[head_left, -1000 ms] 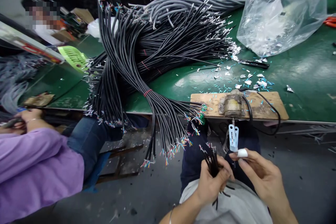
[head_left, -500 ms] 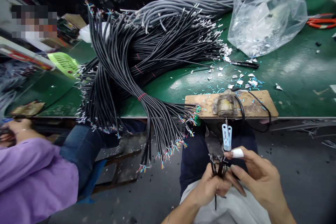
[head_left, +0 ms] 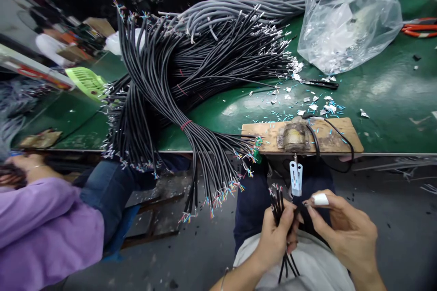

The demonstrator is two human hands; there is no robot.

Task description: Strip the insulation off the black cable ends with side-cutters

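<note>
My left hand (head_left: 278, 234) is closed around a small bunch of short black cables (head_left: 278, 200), whose stripped wire ends point up and whose tails hang below the fist. Just to the right, thumb and index finger of my right hand (head_left: 346, 225) pinch together close to the left fingertips. What they hold is too small to make out. White tape (head_left: 320, 199) wraps the right index finger. Above both hands, a light blue plastic clip (head_left: 296, 178) hangs from the shaft of a small motor (head_left: 294, 136), fixed on a wooden board (head_left: 259, 134) at the table edge.
A banded bundle of black cables (head_left: 211, 145) droops over the edge of the green table (head_left: 385, 100). Behind lie grey cables (head_left: 239, 9), a clear bag (head_left: 351, 32) of scraps, a black knife (head_left: 319, 84) and orange-handled pliers (head_left: 419, 29). A co-worker in purple (head_left: 51, 236) sits left.
My right hand first drew nearer the left over the cable ends, then shifted slightly right, still pinching. The cables in my left hand have turned, and their tails now hang lower.
</note>
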